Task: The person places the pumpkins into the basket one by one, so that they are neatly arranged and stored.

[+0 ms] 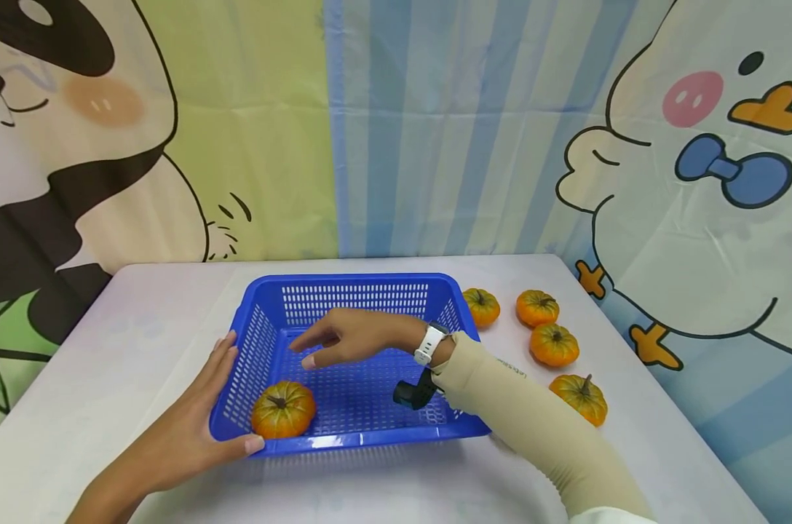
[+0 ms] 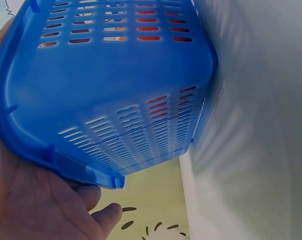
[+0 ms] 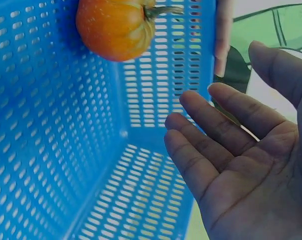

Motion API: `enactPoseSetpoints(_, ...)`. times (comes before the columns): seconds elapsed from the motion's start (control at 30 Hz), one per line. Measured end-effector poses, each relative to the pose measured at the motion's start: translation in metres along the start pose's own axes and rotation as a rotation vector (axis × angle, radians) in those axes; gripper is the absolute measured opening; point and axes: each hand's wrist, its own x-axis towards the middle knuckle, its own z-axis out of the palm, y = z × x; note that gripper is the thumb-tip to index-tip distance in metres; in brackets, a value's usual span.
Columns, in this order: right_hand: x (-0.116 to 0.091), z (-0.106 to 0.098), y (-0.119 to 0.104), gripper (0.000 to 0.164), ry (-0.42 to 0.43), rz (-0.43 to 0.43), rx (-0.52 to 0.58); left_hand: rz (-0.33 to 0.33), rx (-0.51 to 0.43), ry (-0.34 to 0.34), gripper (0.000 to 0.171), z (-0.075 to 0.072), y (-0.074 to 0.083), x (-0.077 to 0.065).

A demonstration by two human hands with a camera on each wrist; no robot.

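Note:
A blue plastic basket (image 1: pixel 370 440) with slotted walls stands on the table. One small orange pumpkin (image 1: pixel 283 410) lies in its front left corner; the right wrist view shows the same pumpkin (image 3: pixel 116 27) with its stem. My left hand (image 1: pixel 180 429) rests along the basket's left rim, fingers fairly straight and thumb on the front corner. In the left wrist view its palm (image 2: pixel 46 205) is beside the rim. Over the middle of the basket hovers my right hand (image 1: pixel 350 338), fingers relaxed and holding nothing, apart from the pumpkin.
Right of the basket are several more pumpkins: one by its back corner (image 1: pixel 482 308), two close together (image 1: pixel 537 308) (image 1: pixel 554 345), and one nearer my right forearm (image 1: pixel 579 399). A white cloth covers the table (image 1: pixel 140 327). Printed curtains (image 1: pixel 435 131) hang behind.

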Motion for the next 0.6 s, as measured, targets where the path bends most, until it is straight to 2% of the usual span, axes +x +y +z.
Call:
enactPoseSetpoints(0.17, -0.02, -0.004, -0.007, 0.042, 0.045, -0.046, -0.017, -0.002, -0.008, -0.003, 0.117, 0.001, 0.0, 0.001)
enactPoseSetpoints(0.37, -0.05, -0.013, -0.015, 0.039, 0.116, -0.093, 0.017, -0.014, -0.017, -0.01, 0.118, 0.002, 0.0, 0.001)
enactPoseSetpoints(0.6, -0.082, -0.029, -0.012, 0.039, 0.222, -0.073, 0.027, 0.004, -0.012, 0.003, 0.118, 0.002, 0.0, 0.001)
